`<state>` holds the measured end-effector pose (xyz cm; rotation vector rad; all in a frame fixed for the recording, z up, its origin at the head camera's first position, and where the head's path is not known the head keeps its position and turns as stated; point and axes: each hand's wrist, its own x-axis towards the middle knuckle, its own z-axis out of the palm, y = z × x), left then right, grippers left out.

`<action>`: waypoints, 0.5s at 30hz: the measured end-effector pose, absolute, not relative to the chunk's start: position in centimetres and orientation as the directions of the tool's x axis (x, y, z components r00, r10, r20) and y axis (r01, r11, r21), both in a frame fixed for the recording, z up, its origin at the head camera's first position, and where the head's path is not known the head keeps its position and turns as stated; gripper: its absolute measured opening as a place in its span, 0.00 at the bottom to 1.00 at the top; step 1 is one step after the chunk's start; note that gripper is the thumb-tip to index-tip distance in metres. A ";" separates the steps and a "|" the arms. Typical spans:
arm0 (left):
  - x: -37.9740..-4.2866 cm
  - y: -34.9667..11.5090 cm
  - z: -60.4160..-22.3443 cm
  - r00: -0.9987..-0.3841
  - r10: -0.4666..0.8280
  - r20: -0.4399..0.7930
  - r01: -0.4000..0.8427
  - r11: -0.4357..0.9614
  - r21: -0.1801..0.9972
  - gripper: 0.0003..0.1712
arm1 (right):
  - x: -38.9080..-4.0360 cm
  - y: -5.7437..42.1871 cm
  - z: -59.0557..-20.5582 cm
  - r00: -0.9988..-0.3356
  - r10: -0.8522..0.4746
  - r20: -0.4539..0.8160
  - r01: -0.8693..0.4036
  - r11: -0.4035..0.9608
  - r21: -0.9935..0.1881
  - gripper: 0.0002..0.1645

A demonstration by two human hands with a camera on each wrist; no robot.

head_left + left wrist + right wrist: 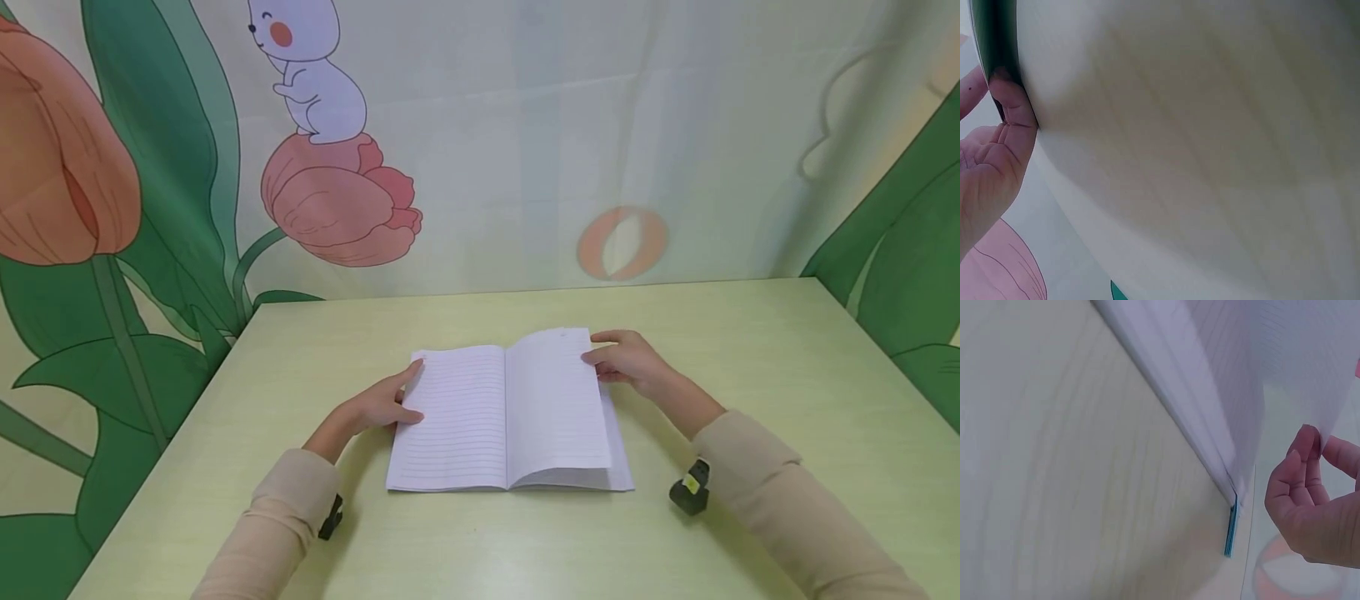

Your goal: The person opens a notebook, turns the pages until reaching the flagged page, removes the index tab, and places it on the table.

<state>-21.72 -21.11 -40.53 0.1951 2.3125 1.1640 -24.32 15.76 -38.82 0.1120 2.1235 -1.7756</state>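
A lined notebook (450, 433) lies spread open on the table, its left page flat. My left hand (382, 404) holds the left side of it, with the thumb over the page edge. In the left wrist view, fingers of the left hand (997, 150) are at the notebook's dark green edge (999, 37). On the other side, my right hand (626, 360) pinches the upper outer corner of a lifted page (558, 408). The right wrist view shows that page hanging from the thumb and fingertips of the right hand (1316, 506), raised above the pages beneath (1172, 381).
The notebook rests on a pale wood-grain table (487, 550). Behind the table hangs a curtain (510, 150) printed with tulips and a white animal. Dark wrist devices (690, 489) are worn below both sleeves. A teal strip (1231, 528) shows at the notebook's far edge.
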 end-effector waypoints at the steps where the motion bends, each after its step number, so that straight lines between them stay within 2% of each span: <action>1: -21.8 -21.1 -40.6 -0.845 0.351 -0.403 -0.116 0.616 0.779 0.51 | -24.3 15.5 -38.9 -0.926 -0.172 -0.335 0.302 0.191 -0.934 0.37; 9: -21.8 -21.4 -40.7 -0.841 0.352 -0.411 -0.119 0.620 0.775 0.49 | -24.0 13.0 -39.1 -0.928 -0.178 -0.326 0.295 0.181 -0.938 0.36; 15: -21.7 -21.2 -40.6 -0.849 0.330 -0.413 -0.134 0.620 0.773 0.40 | -23.5 10.2 -39.2 -0.926 -0.201 -0.319 0.299 0.123 -0.946 0.34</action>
